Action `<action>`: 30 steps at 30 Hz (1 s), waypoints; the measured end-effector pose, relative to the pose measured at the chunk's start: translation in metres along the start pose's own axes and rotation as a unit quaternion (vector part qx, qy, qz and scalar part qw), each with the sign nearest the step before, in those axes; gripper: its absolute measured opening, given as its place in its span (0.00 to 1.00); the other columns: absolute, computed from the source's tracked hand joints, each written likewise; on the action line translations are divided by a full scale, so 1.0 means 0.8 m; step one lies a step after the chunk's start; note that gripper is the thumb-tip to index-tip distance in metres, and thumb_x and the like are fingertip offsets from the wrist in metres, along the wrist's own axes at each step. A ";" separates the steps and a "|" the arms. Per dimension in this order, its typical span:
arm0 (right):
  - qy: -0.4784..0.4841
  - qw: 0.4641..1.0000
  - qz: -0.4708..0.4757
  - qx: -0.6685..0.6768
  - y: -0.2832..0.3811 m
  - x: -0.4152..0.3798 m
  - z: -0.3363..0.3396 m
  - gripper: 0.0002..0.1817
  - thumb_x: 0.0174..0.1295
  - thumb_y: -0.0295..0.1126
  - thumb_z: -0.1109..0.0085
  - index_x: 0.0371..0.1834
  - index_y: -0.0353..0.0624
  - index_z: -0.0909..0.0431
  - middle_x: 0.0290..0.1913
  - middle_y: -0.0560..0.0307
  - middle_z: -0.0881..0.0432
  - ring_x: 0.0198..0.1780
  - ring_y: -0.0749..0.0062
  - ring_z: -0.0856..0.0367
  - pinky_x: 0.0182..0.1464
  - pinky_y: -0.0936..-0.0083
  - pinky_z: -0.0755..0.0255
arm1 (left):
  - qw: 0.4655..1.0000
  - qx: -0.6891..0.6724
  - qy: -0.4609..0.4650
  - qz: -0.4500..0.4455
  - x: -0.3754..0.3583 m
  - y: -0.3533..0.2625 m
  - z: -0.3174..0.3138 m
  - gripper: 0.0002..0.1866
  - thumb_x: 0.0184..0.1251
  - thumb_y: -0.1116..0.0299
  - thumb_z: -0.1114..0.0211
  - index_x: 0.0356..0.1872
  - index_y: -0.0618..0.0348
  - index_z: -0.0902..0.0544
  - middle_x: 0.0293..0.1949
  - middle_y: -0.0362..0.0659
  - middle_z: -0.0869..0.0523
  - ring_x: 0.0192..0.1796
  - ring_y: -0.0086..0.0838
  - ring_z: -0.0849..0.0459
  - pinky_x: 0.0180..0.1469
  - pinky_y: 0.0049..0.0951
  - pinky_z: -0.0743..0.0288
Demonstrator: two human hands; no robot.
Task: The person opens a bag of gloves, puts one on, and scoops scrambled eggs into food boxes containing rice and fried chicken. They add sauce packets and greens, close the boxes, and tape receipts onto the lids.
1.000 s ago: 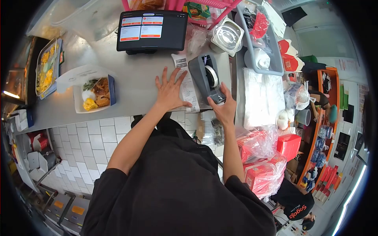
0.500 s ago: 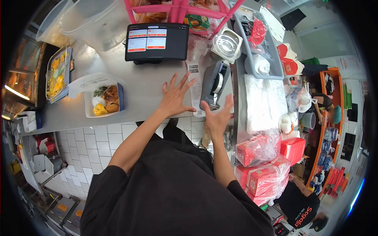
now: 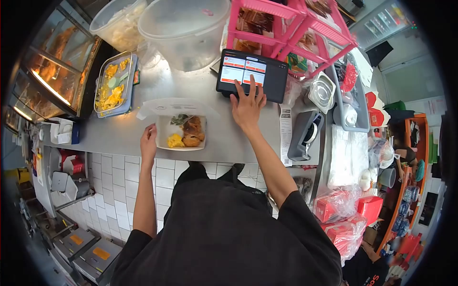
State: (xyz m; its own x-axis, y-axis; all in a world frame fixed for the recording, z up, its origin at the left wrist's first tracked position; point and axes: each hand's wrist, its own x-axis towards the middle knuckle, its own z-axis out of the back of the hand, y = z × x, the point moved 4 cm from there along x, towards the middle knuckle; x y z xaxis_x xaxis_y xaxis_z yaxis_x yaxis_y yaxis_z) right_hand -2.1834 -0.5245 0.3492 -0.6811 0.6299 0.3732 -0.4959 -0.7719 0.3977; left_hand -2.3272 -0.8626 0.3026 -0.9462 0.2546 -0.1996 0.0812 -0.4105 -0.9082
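An open white food box [image 3: 162, 129] holds brown fried pieces, yellow food, something green and white rice on the steel counter [image 3: 229, 143]. My left hand [image 3: 149, 138] is just left of the box, empty, with its fingers slightly curled and apart. At the lower edge of a black tablet [image 3: 275, 78] is my right hand [image 3: 247, 106], fingers spread over the lit screen and holding nothing. Whether a fingertip touches the screen I cannot tell. A long printed receipt [image 3: 286, 136] and a dark tape dispenser [image 3: 305, 136] lie to the right.
Yellow food fills a tray [image 3: 115, 86] at the left, beside a glass display case [image 3: 57, 62]. Clear tubs [image 3: 183, 33] and a pink rack [image 3: 267, 19] stand at the back. Right are a grey bin [image 3: 355, 114] and wrapped red boxes [image 3: 343, 233]. Another person's dark shirt [image 3: 365, 269] shows lower right.
The view has shifted left, so counter items appear further right. My left hand has moved beside the food box. My right hand has gone from near the tape dispenser to the tablet.
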 end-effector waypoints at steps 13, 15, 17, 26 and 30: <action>-0.104 0.977 -0.006 0.186 0.124 -0.062 0.065 0.18 0.66 0.28 0.44 0.59 0.39 0.25 0.56 0.47 0.18 0.56 0.53 0.21 0.58 0.62 0.29 | 0.892 0.198 -0.070 -0.401 0.015 -0.158 0.017 0.18 0.66 0.73 0.34 0.57 0.59 0.21 0.44 0.48 0.14 0.49 0.44 0.14 0.63 0.46 0.29; -0.011 0.991 -0.043 0.124 0.117 -0.074 0.019 0.20 0.67 0.24 0.48 0.63 0.42 0.28 0.51 0.45 0.16 0.55 0.51 0.19 0.57 0.60 0.28 | 0.888 0.273 -0.033 -0.368 0.012 -0.137 0.018 0.18 0.67 0.73 0.35 0.57 0.59 0.22 0.45 0.48 0.14 0.48 0.47 0.14 0.62 0.45 0.28; 0.044 0.991 -0.050 0.120 0.092 -0.122 -0.016 0.21 0.67 0.23 0.51 0.65 0.43 0.30 0.51 0.44 0.16 0.57 0.49 0.21 0.57 0.60 0.27 | 0.901 0.289 0.009 -0.325 0.003 -0.101 0.017 0.15 0.69 0.73 0.38 0.56 0.58 0.22 0.46 0.49 0.13 0.46 0.51 0.14 0.57 0.43 0.24; 0.126 0.880 -0.188 0.418 0.140 -0.187 -0.018 0.33 0.64 0.16 0.54 0.74 0.50 0.38 0.76 0.39 0.40 0.76 0.41 0.40 0.74 0.60 0.39 | 0.957 0.116 0.136 -0.230 -0.043 -0.038 -0.005 0.33 0.66 0.84 0.52 0.73 0.51 0.34 0.60 0.57 0.19 0.60 0.53 0.19 0.63 0.44 0.26; 0.171 0.906 -0.162 0.352 0.144 -0.167 -0.015 0.41 0.60 0.14 0.53 0.78 0.59 0.42 0.78 0.40 0.44 0.77 0.45 0.42 0.76 0.62 0.44 | 0.945 0.094 0.201 -0.240 -0.027 -0.065 -0.003 0.38 0.62 0.86 0.53 0.76 0.49 0.36 0.61 0.59 0.20 0.61 0.54 0.20 0.64 0.39 0.27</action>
State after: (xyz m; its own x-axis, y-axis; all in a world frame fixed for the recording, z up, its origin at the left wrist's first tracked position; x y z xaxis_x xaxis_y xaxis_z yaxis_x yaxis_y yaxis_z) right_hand -2.1563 -0.6986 0.3348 -0.7476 0.6577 -0.0925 -0.3159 -0.2297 0.9206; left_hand -2.3098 -0.8446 0.3529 -0.6608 0.7481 0.0609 -0.4198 -0.3011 -0.8562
